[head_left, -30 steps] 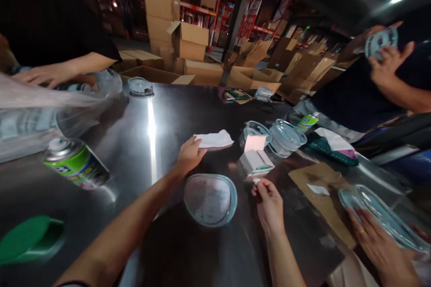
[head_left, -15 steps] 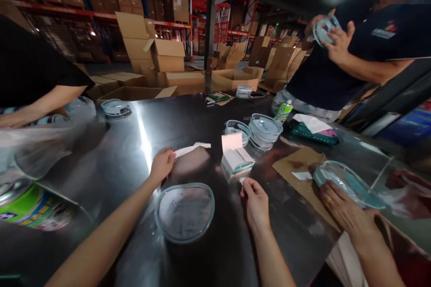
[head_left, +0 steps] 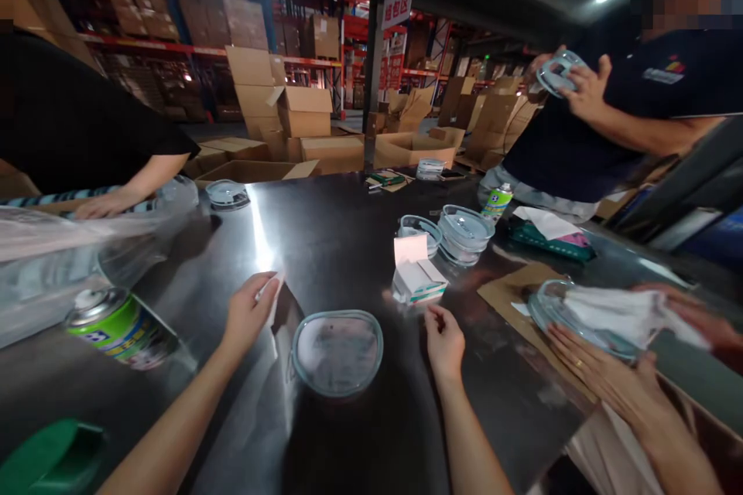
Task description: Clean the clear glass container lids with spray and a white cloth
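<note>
My left hand is closed on a thin white wipe, which hangs from the fingers over the table. My right hand is at the near side of a small white box with its lid up. Its fingers are curled together, and whatever they pinch, if anything, is too small to make out. Between my hands a rounded clear glass container with a pale blue-grey rim sits on the dark table. Behind the box are another glass container and a lidded one.
A green spray can stands at left, a second can farther back. At right, a co-worker's hands wipe a glass lid over cardboard. Another person holds a clear lid. A wipes pack lies nearby.
My left hand has moved left and toward me with the wipe, which now hangs down. The white bit at my right fingertips no longer shows. The co-worker at right now has a white cloth on the lid.
</note>
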`<state>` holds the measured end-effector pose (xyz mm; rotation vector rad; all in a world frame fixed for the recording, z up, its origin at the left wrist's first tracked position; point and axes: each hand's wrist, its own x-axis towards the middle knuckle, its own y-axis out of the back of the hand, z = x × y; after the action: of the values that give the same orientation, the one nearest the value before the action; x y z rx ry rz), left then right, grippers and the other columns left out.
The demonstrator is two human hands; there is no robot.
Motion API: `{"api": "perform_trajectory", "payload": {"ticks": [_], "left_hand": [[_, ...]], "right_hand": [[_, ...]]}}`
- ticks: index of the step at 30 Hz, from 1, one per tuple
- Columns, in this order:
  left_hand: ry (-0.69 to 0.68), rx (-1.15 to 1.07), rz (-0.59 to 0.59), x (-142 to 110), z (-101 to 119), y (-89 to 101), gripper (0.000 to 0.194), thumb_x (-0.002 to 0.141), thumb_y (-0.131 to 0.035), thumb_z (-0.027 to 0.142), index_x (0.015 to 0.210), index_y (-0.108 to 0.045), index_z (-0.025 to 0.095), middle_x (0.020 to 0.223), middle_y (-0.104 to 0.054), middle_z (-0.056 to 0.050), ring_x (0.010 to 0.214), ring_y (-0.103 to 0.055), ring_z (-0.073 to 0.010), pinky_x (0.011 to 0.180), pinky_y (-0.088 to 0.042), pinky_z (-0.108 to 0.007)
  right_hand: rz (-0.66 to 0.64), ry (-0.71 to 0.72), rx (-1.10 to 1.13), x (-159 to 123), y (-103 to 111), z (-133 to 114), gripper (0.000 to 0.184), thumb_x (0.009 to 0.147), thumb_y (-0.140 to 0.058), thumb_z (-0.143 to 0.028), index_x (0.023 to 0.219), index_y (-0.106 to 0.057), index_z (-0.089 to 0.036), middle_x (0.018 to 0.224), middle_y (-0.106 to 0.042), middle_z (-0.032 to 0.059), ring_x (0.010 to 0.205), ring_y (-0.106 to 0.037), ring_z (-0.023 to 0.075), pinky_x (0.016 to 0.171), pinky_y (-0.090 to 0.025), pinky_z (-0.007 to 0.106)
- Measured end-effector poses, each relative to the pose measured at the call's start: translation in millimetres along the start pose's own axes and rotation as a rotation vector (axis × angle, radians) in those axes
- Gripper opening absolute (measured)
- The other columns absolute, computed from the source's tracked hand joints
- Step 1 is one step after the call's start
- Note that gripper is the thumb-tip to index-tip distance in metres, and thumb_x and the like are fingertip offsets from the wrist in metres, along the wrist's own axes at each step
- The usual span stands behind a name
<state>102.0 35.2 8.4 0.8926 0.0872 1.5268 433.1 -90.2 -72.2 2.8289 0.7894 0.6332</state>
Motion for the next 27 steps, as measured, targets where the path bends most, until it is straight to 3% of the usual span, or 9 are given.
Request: {"api": "perform_trajectory", "payload": {"ticks": [7, 11, 15, 19, 22, 24, 27], "left_hand": [[0.078, -0.080, 0.019, -9.3, 3.5, 3.4, 0.045, 0.082, -0.045, 0.051, 0.089, -0.071, 0.015, 0.097, -0.074, -0.009, 0.084, -0.067, -0.0239, 0.071, -0.052, -0.030], [0.076, -0.129, 0.025, -13.0, 2.7, 7.1, 0.043, 0.081, -0.047, 0.050, 0.088, -0.072, 0.016, 0.098, -0.074, -0.007, 0.086, -0.066, -0.0239, 0.077, -0.052, -0.032], [0.078, -0.174, 0.046, -13.2, -0.3, 9.6, 0.044, 0.080, -0.048, 0.052, 0.087, -0.072, 0.015, 0.098, -0.074, -0.009, 0.089, -0.066, -0.0250, 0.080, -0.052, -0.033], [0.075, -0.209, 0.068, -10.5, -1.0, 6.9, 0.046, 0.081, -0.048, 0.053, 0.088, -0.072, 0.015, 0.099, -0.074, -0.010, 0.089, -0.067, -0.0251, 0.083, -0.052, -0.035], [0.053, -0.235, 0.076, -9.3, 0.6, 4.2, 0.044, 0.081, -0.049, 0.053, 0.086, -0.072, 0.016, 0.102, -0.073, -0.010, 0.093, -0.067, -0.0254, 0.083, -0.052, -0.035], [0.044, -0.248, 0.083, -9.2, 1.1, 3.6, 0.042, 0.081, -0.051, 0.053, 0.085, -0.072, 0.016, 0.103, -0.073, -0.011, 0.096, -0.066, -0.0263, 0.085, -0.051, -0.036], [0.035, -0.255, 0.074, -9.3, -0.3, 5.2, 0.043, 0.079, -0.053, 0.054, 0.085, -0.072, 0.016, 0.104, -0.073, -0.012, 0.098, -0.065, -0.0278, 0.090, -0.049, -0.039]], "right_hand": [[-0.073, 0.099, -0.103, -10.2, 1.4, -7.0, 0.044, 0.087, -0.040, -0.059, 0.073, -0.057, -0.020, 0.056, -0.060, 0.0023, 0.048, -0.057, 0.0180, 0.049, -0.045, 0.027], [-0.143, 0.196, -0.241, -13.2, 2.1, -9.6, 0.046, 0.090, -0.035, -0.055, 0.076, -0.060, -0.020, 0.068, -0.065, 0.0062, 0.062, -0.062, 0.0203, 0.058, -0.048, 0.028], [-0.232, 0.262, -0.469, -9.6, -5.8, -18.8, 0.033, 0.092, -0.038, -0.034, 0.096, -0.067, -0.019, 0.096, -0.067, 0.0107, 0.085, -0.065, 0.0210, 0.067, -0.047, 0.027], [-0.317, 0.265, -0.720, -1.1, -24.6, -28.7, 0.026, 0.090, -0.047, -0.018, 0.109, -0.065, -0.020, 0.095, -0.065, 0.0084, 0.075, -0.064, 0.0170, 0.057, -0.043, 0.024], [-0.354, 0.267, -0.843, 5.0, -36.2, -31.7, 0.015, 0.092, -0.054, -0.023, 0.102, -0.063, -0.016, 0.092, -0.064, 0.0041, 0.073, -0.061, 0.0138, 0.062, -0.048, 0.027], [-0.362, 0.268, -0.889, 6.2, -39.1, -31.9, 0.018, 0.092, -0.057, -0.030, 0.096, -0.062, -0.014, 0.090, -0.063, 0.0022, 0.072, -0.060, 0.0126, 0.066, -0.051, 0.029], [-0.352, 0.283, -0.897, 1.6, -35.6, -31.6, 0.015, 0.092, -0.054, -0.027, 0.092, -0.063, -0.015, 0.092, -0.065, 0.0048, 0.071, -0.061, 0.0121, 0.064, -0.048, 0.026]]}}
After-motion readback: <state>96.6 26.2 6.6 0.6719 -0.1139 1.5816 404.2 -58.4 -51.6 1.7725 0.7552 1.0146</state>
